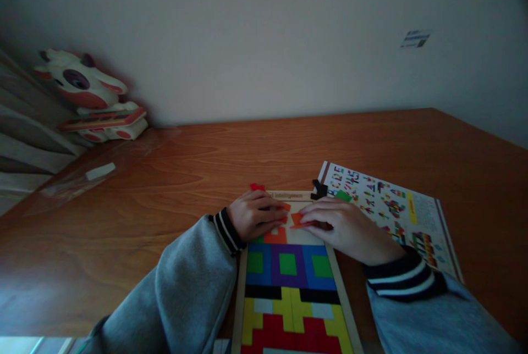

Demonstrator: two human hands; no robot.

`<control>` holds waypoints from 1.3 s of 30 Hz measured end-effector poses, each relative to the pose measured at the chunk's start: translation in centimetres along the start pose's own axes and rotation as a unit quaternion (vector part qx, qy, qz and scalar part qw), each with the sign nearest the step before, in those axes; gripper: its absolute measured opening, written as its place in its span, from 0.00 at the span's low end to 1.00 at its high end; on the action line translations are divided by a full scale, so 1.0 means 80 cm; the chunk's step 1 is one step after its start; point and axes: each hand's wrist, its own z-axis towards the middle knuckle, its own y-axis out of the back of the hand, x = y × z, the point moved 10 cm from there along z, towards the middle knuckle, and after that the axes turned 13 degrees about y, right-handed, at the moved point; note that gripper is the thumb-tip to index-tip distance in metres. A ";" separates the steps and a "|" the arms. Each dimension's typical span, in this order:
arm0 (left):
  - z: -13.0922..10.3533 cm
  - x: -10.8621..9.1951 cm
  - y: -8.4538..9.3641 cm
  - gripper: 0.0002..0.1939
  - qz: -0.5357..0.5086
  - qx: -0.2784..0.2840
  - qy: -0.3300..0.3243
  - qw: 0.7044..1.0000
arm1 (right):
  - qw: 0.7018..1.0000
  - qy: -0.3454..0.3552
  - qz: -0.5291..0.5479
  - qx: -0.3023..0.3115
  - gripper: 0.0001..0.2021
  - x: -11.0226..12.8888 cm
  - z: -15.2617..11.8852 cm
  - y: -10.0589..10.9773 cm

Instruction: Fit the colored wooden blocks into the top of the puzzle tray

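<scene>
A wooden puzzle board (346, 310) lies in front of me, its lower part filled with coloured block pieces. My right hand (340, 225) pinches an orange puzzle piece (297, 220) over the pale upper part of the board. Opposite it, my left hand (256, 214) rests on the board's upper left, its fingertips on another orange piece (285, 207); those fingers are stretched out. Just below the left hand, an orange piece (275, 236) lies flat in the board. Green squares set in blue and purple pieces (295, 258) form the row beneath.
A printed pattern sheet (396, 200) lies right of the board, partly under my right arm. Black pieces (319, 189) and a green piece (343, 195) sit by its corner. A red piece (257, 186) lies above the board. A cow-shaped toy keyboard (103, 117) stands at the back left, near clear plastic wrapping (74, 186).
</scene>
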 end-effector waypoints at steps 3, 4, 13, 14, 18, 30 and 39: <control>-0.001 0.003 -0.002 0.11 0.002 0.009 0.009 1.000 | 0.999 -0.039 0.020 0.002 0.04 -0.009 -0.003 -0.004; -0.001 0.003 -0.002 0.10 -0.003 0.009 0.010 1.000 | 0.998 -0.058 0.030 0.003 0.02 -0.014 -0.005 -0.005; 0.001 0.006 -0.001 0.09 -0.060 0.010 0.020 0.998 | 0.954 -0.243 0.171 0.036 0.08 -0.043 -0.026 -0.031; 0.002 0.006 -0.001 0.08 -0.066 0.016 0.021 0.997 | 0.952 -0.249 0.176 0.037 0.09 -0.043 -0.027 -0.032; 0.004 0.002 0.002 0.07 -0.107 0.035 0.019 0.993 | 0.949 -0.247 0.190 0.055 0.10 -0.043 -0.027 -0.038; 0.007 -0.006 0.004 0.11 -0.202 0.065 0.011 0.977 | 0.955 -0.234 0.183 -0.018 0.05 -0.054 -0.033 -0.019; 0.002 0.001 -0.006 0.23 -0.090 0.066 0.033 0.993 | 0.954 -0.220 0.194 -0.065 0.07 -0.054 -0.031 -0.009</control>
